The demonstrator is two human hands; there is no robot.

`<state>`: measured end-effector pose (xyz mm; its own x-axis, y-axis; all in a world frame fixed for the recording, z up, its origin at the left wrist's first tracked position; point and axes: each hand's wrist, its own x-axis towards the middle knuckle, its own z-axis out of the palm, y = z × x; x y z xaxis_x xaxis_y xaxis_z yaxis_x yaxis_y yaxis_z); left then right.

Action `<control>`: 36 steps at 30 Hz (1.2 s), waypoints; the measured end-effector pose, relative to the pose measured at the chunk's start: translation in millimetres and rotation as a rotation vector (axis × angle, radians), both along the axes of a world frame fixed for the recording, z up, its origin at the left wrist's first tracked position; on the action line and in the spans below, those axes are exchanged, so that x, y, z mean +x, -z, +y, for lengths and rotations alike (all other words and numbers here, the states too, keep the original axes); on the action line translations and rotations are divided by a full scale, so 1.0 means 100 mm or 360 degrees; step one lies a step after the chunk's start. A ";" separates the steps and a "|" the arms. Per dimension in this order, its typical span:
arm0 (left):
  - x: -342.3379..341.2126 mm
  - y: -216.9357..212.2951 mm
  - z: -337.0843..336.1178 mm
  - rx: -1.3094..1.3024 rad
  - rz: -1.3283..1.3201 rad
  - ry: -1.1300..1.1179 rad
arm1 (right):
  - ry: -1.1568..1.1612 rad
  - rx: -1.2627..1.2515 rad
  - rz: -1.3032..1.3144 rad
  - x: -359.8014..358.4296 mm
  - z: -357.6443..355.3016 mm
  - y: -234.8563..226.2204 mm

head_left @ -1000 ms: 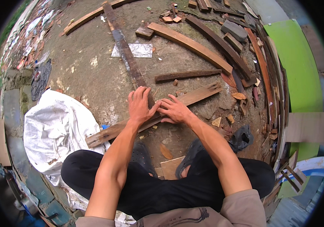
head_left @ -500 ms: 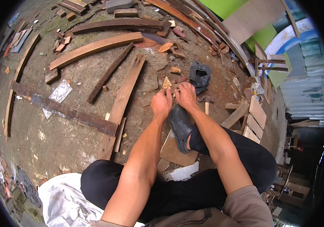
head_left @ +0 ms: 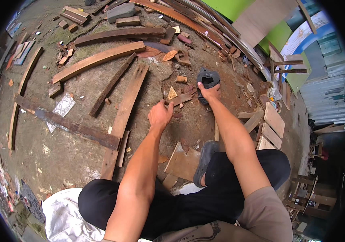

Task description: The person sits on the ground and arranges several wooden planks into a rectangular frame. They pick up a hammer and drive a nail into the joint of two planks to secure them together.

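Observation:
My left hand is closed, its thumb and fingers pinching the near end of a flat reddish-brown wood strip just above the ground. Beside that strip lies a small pale triangular wood offcut, with a short wood block beyond it. Farther right, my right hand grips the near side of a dark grey, crumpled thing with a hole in it, which looks like a plastic bag. Some of its fingers are hidden. My foot in a dark clog rests nearer, below my right forearm.
Left of my hands lie a long plank, a dark beam across it, and several other lengths of timber. Pale boards are stacked at the right. A wooden piece shaped like a saw handle lies ahead, near dry leaves.
My hands have moved apart. The right has reached forward onto the dark crumpled thing; the left has shifted slightly left and pinches the strip. My clogged foot has drawn back toward me.

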<state>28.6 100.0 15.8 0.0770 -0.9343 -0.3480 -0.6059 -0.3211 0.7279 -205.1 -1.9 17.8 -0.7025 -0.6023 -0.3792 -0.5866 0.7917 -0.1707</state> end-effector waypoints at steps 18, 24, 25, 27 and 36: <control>-0.25 0.14 -0.23 -0.0426 -0.0051 0.0228 | -0.1121 0.0309 -0.0896 -0.03 -0.60 -0.75; -0.93 -0.05 -0.42 -0.0411 -0.0030 0.0113 | -0.0792 0.0041 -0.1414 -0.13 -0.31 -0.28; -1.01 -0.02 -0.44 -0.0413 -0.0056 0.0025 | -0.0819 -0.0061 -0.1373 -0.23 -0.27 -0.15; -1.08 0.00 -0.53 -0.0334 -0.0016 -0.0121 | -0.1112 -0.0190 -0.1149 -0.36 -0.16 -0.04; -1.02 0.20 -0.60 -0.0241 -0.0100 -0.0387 | -0.0958 -0.0302 -0.0327 -1.01 -0.25 0.29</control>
